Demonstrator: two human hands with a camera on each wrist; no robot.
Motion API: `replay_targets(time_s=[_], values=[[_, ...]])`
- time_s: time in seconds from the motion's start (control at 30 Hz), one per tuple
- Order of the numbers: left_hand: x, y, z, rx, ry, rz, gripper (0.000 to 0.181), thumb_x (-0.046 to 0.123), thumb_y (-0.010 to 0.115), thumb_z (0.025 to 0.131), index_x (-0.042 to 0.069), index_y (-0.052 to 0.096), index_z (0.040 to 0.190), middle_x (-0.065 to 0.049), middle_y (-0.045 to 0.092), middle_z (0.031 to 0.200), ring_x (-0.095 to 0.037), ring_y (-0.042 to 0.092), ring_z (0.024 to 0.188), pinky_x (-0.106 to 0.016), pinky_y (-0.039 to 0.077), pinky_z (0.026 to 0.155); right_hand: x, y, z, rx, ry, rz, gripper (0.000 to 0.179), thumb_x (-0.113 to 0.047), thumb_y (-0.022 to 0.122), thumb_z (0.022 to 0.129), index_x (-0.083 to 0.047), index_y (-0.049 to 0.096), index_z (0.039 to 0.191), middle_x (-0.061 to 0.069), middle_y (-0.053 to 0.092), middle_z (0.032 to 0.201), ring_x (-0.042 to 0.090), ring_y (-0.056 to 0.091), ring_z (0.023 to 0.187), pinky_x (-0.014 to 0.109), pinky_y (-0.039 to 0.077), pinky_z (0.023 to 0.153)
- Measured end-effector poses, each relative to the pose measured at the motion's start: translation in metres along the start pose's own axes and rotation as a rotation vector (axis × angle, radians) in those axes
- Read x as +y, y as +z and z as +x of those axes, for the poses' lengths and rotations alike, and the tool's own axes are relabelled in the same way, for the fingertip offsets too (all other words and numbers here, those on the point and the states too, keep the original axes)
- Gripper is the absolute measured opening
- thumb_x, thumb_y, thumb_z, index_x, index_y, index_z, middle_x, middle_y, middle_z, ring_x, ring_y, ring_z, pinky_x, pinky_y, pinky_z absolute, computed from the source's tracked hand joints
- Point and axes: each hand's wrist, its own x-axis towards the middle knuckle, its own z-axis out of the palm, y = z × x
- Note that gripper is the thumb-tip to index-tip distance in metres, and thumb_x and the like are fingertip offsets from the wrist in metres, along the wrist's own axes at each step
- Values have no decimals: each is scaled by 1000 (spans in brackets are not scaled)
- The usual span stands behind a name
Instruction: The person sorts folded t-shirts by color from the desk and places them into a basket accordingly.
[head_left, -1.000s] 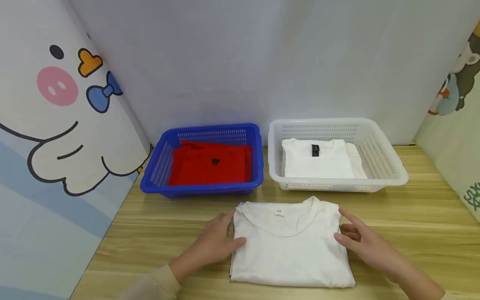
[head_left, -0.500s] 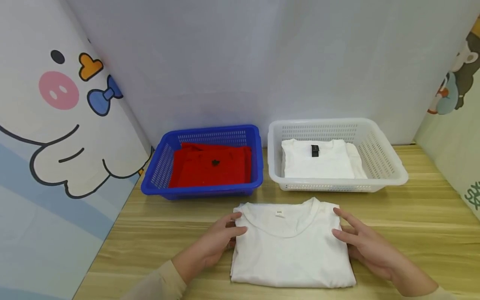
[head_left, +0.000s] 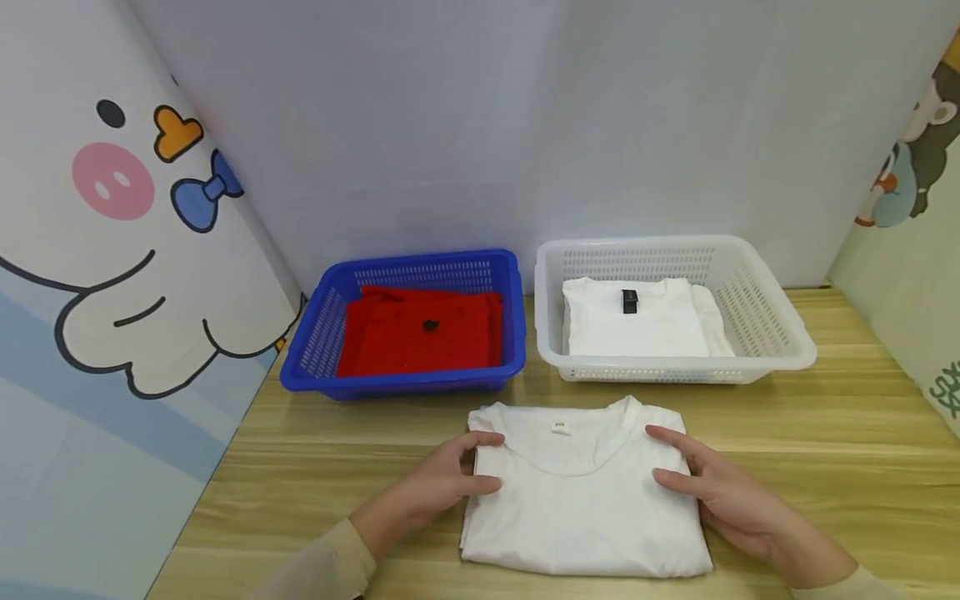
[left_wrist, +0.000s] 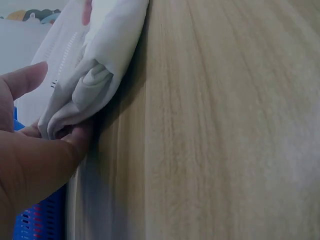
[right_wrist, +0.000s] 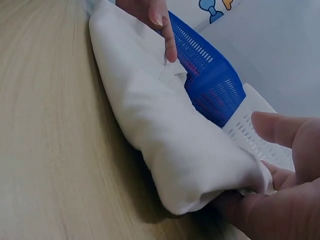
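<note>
A folded white T-shirt [head_left: 577,521] lies on the wooden table, its neckline and small label facing the baskets. My left hand [head_left: 427,492] holds its left edge; in the left wrist view, fingers [left_wrist: 80,137] are tucked beneath the rolled fold [left_wrist: 92,85] while the thumb stands off. On the opposite edge my right hand [head_left: 738,504] has the same hold. Seen from the right wrist, some fingers [right_wrist: 232,205] go under the cloth and another lies at its upper side, with the thumb raised. The fingertips beneath the shirt are hidden.
Behind the shirt, a blue basket [head_left: 322,383] at left contains folded red clothes [head_left: 427,342]. Beside it, a white basket [head_left: 780,362] contains folded white shirts [head_left: 637,329]. A pale wall [head_left: 480,125] rises behind both, with cartoon-printed panels at either side.
Both hands have shifted inward over the shirt's side edges, with fingers going from beside the cloth to under it. The shirt has hardly moved, and the baskets stay in place.
</note>
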Motion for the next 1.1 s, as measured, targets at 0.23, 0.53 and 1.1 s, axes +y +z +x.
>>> replay_targets(time_s=[0.23,0.53,1.1], values=[[-4,-4,1,-78,-17,-46,86,-6,75,77,16,36,149,-14,42,140,-23,52,115,-32,48,93,6,-5,3,-62,-5,39,68,-13,58,97,-15,20,153,18,11,153,16,46,121,36,45,96],[-7,-5,1,-152,-8,-31,117,-11,76,73,30,4,156,-15,14,156,-24,49,121,-35,44,98,8,-9,2,23,3,-64,88,-9,69,88,-15,12,155,20,4,155,30,26,132,31,44,93],[16,1,-11,-228,112,6,106,-3,78,76,35,16,153,-9,33,150,-22,54,119,-34,49,93,-6,-16,-25,25,-109,-138,76,-7,65,90,-16,23,153,12,21,150,4,48,117,33,50,90]])
